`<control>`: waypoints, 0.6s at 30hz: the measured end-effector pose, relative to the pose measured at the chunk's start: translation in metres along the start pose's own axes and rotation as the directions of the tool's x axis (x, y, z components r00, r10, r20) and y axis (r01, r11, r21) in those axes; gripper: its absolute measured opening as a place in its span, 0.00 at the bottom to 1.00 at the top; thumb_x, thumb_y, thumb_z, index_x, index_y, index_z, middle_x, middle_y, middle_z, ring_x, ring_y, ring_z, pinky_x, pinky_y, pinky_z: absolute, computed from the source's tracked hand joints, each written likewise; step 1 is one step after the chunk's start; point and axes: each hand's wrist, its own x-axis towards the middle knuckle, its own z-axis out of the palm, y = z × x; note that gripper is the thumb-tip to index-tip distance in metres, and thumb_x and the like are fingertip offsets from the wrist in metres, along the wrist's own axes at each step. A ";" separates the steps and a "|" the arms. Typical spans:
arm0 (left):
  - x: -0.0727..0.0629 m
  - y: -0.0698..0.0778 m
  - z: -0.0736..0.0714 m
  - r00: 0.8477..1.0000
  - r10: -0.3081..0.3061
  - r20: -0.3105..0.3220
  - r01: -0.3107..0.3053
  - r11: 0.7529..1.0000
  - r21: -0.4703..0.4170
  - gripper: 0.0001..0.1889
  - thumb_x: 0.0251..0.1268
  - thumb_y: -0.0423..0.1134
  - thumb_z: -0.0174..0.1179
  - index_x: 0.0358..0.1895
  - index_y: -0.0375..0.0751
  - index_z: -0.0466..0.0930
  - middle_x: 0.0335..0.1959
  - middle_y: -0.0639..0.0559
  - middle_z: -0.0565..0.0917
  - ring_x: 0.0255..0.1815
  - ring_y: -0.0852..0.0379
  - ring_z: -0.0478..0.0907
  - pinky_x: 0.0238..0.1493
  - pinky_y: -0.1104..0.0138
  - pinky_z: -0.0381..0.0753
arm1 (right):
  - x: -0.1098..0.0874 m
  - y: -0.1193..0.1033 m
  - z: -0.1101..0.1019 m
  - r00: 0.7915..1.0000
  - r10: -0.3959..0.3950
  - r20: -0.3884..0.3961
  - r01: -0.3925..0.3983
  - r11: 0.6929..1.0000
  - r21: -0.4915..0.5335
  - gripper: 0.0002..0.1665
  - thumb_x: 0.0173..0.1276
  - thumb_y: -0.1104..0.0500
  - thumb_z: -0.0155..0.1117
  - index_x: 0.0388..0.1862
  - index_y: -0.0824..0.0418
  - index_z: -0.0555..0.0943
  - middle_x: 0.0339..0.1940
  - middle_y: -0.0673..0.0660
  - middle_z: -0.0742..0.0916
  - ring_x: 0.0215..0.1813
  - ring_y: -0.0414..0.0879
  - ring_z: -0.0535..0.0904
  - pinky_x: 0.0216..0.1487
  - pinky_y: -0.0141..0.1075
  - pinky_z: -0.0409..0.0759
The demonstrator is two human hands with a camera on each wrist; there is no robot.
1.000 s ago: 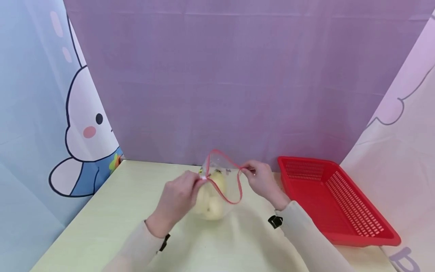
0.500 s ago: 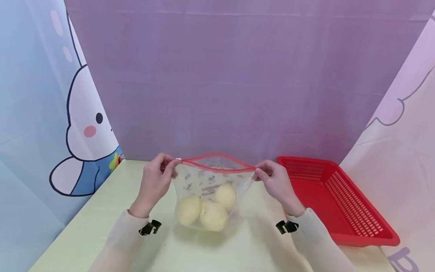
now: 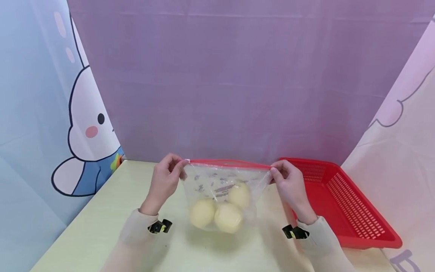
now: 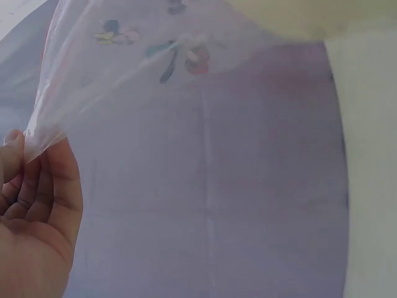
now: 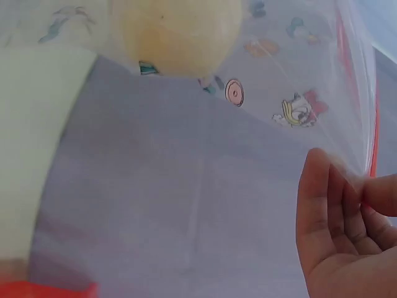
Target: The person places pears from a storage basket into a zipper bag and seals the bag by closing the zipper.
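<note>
A clear zip bag (image 3: 207, 183) with a red zip strip and printed cartoon figures hangs stretched between both hands in the head view. Three pale yellow round fruits (image 3: 228, 217) sit in its bottom. My left hand (image 3: 166, 179) pinches the top left corner, beside a small white slider (image 3: 187, 161). At the top right corner, my right hand (image 3: 289, 183) pinches the film between thumb and fingers. The strip's two red edges part slightly in the middle. Each wrist view shows thumb and forefinger gripping the thin film of the bag (image 4: 46, 121).
A red plastic basket (image 3: 326, 204) with slotted sides stands at the right of the pale table (image 3: 136, 181), close to the right forearm. A purple cloth (image 3: 217, 83) rises behind the table, and printed cloths hang at both sides.
The hands have moved apart, pulling the bag's mouth from a wide loop into a nearly straight line. Bag and fruits now face the head view and have shifted slightly right.
</note>
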 end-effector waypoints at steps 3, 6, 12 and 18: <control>-0.003 -0.006 0.007 0.998 -0.054 0.034 0.054 0.998 -0.018 0.08 0.74 0.38 0.62 0.37 0.36 0.78 0.21 0.47 0.80 0.22 0.55 0.79 0.24 0.66 0.82 | -0.002 0.008 0.000 1.000 0.025 0.007 -0.025 1.000 -0.004 0.06 0.75 0.66 0.63 0.44 0.70 0.81 0.34 0.64 0.84 0.32 0.48 0.82 0.36 0.32 0.89; -0.005 -0.009 0.012 0.995 -0.094 0.032 0.096 0.994 -0.051 0.09 0.74 0.39 0.62 0.38 0.36 0.78 0.23 0.45 0.80 0.23 0.54 0.79 0.27 0.63 0.84 | -0.003 0.015 -0.001 0.999 0.043 0.015 -0.043 0.999 -0.002 0.07 0.75 0.66 0.63 0.45 0.70 0.81 0.35 0.64 0.85 0.33 0.50 0.83 0.37 0.32 0.89; -0.008 -0.010 0.015 0.990 -0.132 0.041 0.135 0.985 -0.106 0.07 0.78 0.36 0.57 0.44 0.35 0.79 0.27 0.43 0.81 0.26 0.55 0.80 0.31 0.64 0.84 | 0.000 0.021 -0.003 0.997 0.071 0.010 -0.071 0.997 -0.043 0.07 0.76 0.64 0.62 0.47 0.67 0.81 0.35 0.63 0.85 0.35 0.55 0.83 0.37 0.31 0.88; -0.009 -0.009 0.020 0.991 -0.129 0.026 0.131 0.985 -0.115 0.07 0.78 0.34 0.57 0.44 0.32 0.78 0.27 0.43 0.80 0.26 0.56 0.79 0.28 0.64 0.84 | 0.002 0.018 -0.006 0.995 0.089 0.034 -0.085 0.991 -0.102 0.09 0.77 0.61 0.61 0.49 0.66 0.81 0.38 0.62 0.85 0.38 0.56 0.83 0.37 0.32 0.89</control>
